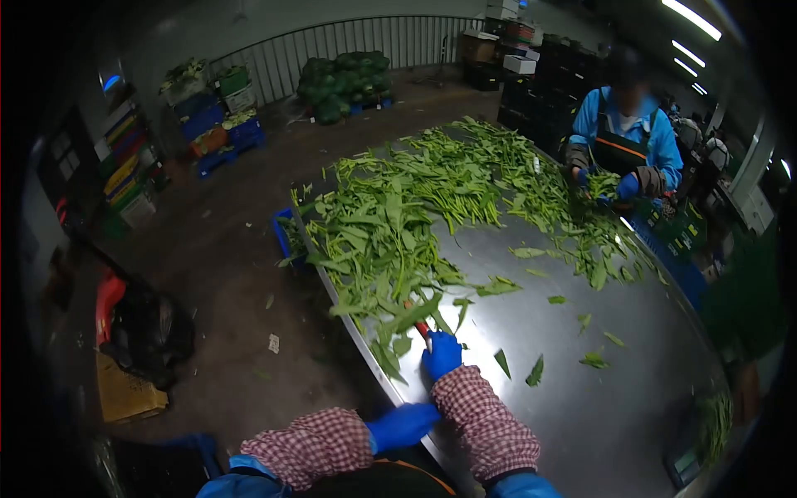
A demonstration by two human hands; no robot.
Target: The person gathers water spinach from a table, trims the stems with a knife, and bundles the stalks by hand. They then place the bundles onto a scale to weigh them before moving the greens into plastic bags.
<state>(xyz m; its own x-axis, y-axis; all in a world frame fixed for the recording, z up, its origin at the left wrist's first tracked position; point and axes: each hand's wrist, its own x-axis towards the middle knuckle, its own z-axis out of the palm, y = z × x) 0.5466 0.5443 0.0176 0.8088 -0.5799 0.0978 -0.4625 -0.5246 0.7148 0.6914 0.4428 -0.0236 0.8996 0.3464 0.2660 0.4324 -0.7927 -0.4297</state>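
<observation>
My right hand [442,355], in a blue glove, is closed round a red-handled tool [422,327]. Its far end goes in among the leaves, so I cannot tell its shape. Just beyond lies a big spread of leafy green stems [390,232] on the metal table [581,415]. By the table's near left edge is my left hand [404,427], also blue-gloved, with its fingers held together and nothing visible in them. Loose leaves [535,371] are scattered to the right of my right hand.
Across the table a person [623,141] in blue gloves holds some greens. A blue crate [286,236] sits beside the left edge. On the floor at left stand a red-and-black cart [112,303] and a cardboard box [129,394]. Stacked crates [129,166] line the wall.
</observation>
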